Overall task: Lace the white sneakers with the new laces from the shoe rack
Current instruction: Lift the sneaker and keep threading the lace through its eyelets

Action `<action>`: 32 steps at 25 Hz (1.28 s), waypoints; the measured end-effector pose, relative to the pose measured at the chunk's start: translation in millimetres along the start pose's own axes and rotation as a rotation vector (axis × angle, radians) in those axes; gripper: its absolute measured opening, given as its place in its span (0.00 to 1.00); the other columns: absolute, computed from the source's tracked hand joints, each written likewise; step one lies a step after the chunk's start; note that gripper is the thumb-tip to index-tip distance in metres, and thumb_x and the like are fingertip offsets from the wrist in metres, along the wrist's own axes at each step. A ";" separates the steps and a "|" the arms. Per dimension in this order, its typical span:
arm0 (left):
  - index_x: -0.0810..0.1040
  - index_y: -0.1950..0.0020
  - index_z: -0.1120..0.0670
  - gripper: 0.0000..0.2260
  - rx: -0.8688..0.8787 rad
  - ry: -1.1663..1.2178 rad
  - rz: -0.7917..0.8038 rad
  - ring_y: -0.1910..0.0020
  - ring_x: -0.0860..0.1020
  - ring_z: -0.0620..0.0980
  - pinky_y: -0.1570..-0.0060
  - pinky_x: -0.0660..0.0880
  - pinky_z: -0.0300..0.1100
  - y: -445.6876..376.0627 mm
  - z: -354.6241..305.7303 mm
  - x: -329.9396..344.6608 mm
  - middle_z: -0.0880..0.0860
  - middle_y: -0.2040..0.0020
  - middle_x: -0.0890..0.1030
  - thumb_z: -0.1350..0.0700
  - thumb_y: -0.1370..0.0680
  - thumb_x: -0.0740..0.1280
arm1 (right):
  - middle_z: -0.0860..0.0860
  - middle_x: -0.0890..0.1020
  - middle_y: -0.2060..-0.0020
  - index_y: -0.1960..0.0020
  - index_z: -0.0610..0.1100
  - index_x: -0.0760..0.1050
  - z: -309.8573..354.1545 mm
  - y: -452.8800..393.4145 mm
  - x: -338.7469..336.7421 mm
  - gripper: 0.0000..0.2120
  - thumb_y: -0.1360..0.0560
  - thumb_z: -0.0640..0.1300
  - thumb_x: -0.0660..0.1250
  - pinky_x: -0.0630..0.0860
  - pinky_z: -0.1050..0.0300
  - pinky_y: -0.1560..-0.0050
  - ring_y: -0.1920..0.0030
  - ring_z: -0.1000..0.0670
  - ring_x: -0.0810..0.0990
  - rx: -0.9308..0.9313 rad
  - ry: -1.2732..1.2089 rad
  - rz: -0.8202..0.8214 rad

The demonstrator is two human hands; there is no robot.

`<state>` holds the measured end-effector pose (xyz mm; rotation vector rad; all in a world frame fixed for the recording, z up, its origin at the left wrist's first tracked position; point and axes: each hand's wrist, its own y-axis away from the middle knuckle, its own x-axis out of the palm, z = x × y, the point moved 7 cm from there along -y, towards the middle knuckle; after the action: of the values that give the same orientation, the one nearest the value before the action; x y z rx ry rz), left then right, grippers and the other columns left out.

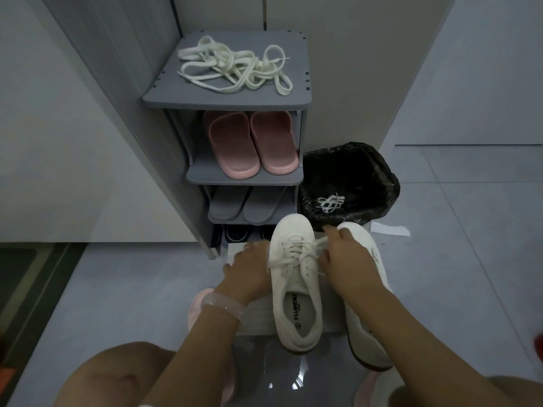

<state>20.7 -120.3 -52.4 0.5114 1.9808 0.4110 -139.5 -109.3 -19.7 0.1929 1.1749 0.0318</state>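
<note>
Head: bin point(382, 171) beside shoe rack point(223, 98).

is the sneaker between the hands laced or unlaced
Laced: a white lace crisscrosses the eyelets of the sneaker, its ends loose by the right hand.

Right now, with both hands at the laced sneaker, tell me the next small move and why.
Probably draw the lace ends snug and tie them. The left sneaker already shows lace crossed through its eyelets, and the left hand and right hand sit at either side of it. More new laces wait on the shoe rack for the right sneaker.
</note>
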 end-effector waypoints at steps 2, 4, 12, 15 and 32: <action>0.66 0.30 0.54 0.22 0.150 0.115 -0.077 0.30 0.65 0.53 0.31 0.61 0.51 -6.3 -18.5 -4.0 0.54 0.30 0.66 0.65 0.24 0.58 | 0.45 0.73 0.39 0.32 0.41 0.68 15.6 -7.5 16.2 0.19 0.23 0.36 0.57 0.70 0.56 0.46 0.40 0.44 0.74 -0.179 -0.045 0.074; 0.74 0.38 0.58 0.16 0.205 0.207 -0.179 0.38 0.72 0.53 0.39 0.68 0.43 -9.6 -26.5 -5.0 0.57 0.38 0.75 0.66 0.23 0.57 | 0.45 0.75 0.42 0.37 0.41 0.72 18.8 -8.5 31.8 0.16 0.23 0.35 0.57 0.70 0.56 0.46 0.43 0.46 0.75 -0.213 -0.031 0.146; 0.76 0.44 0.60 0.09 0.158 0.106 -0.238 0.46 0.74 0.54 0.53 0.67 0.39 -20.4 -27.6 12.4 0.59 0.46 0.77 0.61 0.22 0.61 | 0.44 0.79 0.49 0.46 0.39 0.73 5.2 -12.2 40.5 0.09 0.22 0.40 0.58 0.70 0.58 0.56 0.50 0.46 0.78 -0.044 -0.029 0.164; 0.75 0.48 0.63 0.09 0.176 0.018 -0.244 0.45 0.73 0.56 0.54 0.65 0.40 -20.4 -33.4 12.0 0.61 0.46 0.76 0.62 0.22 0.58 | 0.43 0.76 0.45 0.43 0.39 0.70 17.6 -8.9 41.9 0.10 0.22 0.37 0.54 0.67 0.56 0.57 0.47 0.44 0.77 -0.112 0.115 0.152; 0.71 0.55 0.56 0.02 0.195 0.224 -0.097 0.54 0.70 0.49 0.57 0.63 0.36 -19.3 -15.6 21.0 0.51 0.55 0.71 0.59 0.23 0.63 | 0.45 0.77 0.55 0.52 0.41 0.72 -8.9 -2.2 43.3 0.04 0.23 0.42 0.61 0.67 0.60 0.59 0.58 0.50 0.74 0.089 -0.239 0.143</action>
<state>-5.2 -126.9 -70.9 0.5061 2.2670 0.2223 -131.1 -104.8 -62.9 0.3499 0.9232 0.0801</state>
